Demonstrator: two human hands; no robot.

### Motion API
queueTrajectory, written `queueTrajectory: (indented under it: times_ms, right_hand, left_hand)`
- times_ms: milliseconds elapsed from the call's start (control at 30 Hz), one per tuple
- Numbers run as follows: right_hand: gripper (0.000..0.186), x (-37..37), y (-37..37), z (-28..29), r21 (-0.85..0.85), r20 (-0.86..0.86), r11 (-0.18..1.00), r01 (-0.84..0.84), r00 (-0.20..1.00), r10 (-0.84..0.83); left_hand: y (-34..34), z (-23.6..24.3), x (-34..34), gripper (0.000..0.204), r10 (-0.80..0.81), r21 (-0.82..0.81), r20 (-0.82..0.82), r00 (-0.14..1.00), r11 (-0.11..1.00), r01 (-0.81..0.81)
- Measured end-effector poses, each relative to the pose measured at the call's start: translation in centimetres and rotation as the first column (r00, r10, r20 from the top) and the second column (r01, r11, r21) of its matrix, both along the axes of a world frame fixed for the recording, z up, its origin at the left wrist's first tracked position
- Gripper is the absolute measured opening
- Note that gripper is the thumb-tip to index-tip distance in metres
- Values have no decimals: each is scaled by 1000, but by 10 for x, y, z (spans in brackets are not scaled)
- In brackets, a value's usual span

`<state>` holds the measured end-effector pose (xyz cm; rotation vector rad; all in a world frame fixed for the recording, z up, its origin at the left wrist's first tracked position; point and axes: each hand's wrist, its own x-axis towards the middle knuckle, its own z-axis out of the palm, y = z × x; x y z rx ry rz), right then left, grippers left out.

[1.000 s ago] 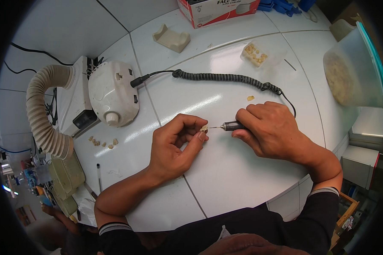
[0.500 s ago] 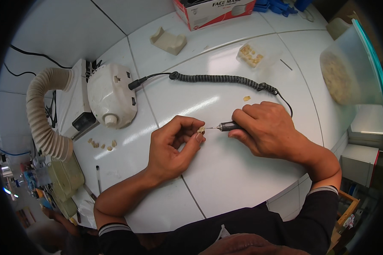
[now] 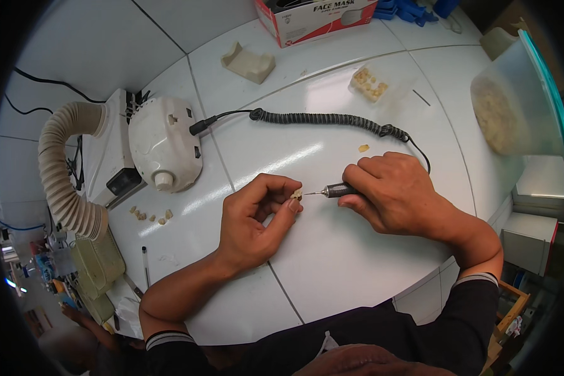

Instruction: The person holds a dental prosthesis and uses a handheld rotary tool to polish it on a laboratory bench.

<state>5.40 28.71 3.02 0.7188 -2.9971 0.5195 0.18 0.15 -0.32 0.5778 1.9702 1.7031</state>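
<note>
Between the thumb and fingers of my left hand [image 3: 249, 222] is a small, knobbly cream-coloured piece [image 3: 297, 193]; it is too small to name exactly. My right hand [image 3: 395, 191] is closed around a dark rotary tool handpiece [image 3: 339, 189] held nearly level. Its thin metal bit points left and ends at the piece; whether the tip touches it I cannot tell. From the handpiece a black coiled cord [image 3: 319, 118] runs to a white control box [image 3: 166, 141] with a knob at the left. A yellowish flake [image 3: 363, 148] lies just beyond my right hand.
Several small cream pieces [image 3: 161, 220] lie left of my left hand, near a pen [image 3: 145, 266]. Farther back are a clear box of pieces [image 3: 369, 84], a beige cradle [image 3: 248, 62] and a mask box [image 3: 316, 22]. A ribbed hose [image 3: 53, 163] and a tub [image 3: 514, 100] flank the table.
Both hands have shifted very slightly toward me, with the cream piece and handpiece still held. Nothing else has visibly moved.
</note>
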Motion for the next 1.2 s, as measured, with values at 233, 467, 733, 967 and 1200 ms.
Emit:
queueTrajectory:
  times_ms: [233,467,733,967,1200]
  right_hand:
    - [39,-1,1,1,16,12,1000,-9,1000,9]
    - [39,2,1,-1,16,-9,1000,-12,1000,12]
    - [39,5,0,-4,57,-16,998,-9,1000,10]
    - [46,5,-7,-2,42,-10,994,105,994,-105]
    - [45,-2,-4,-5,1,38,991,135,990,-135]
  left_hand:
    - [0,0,-1,21,-2,4,-5,1000,1000,2]
    - [1,0,1,21,-8,-9,-38,999,1000,7]
    - [7,-1,-2,21,44,6,6,999,999,-44]
    - [9,-5,-5,20,61,16,-107,992,998,-60]
    - [13,-12,-13,21,81,-1,-182,980,997,-83]
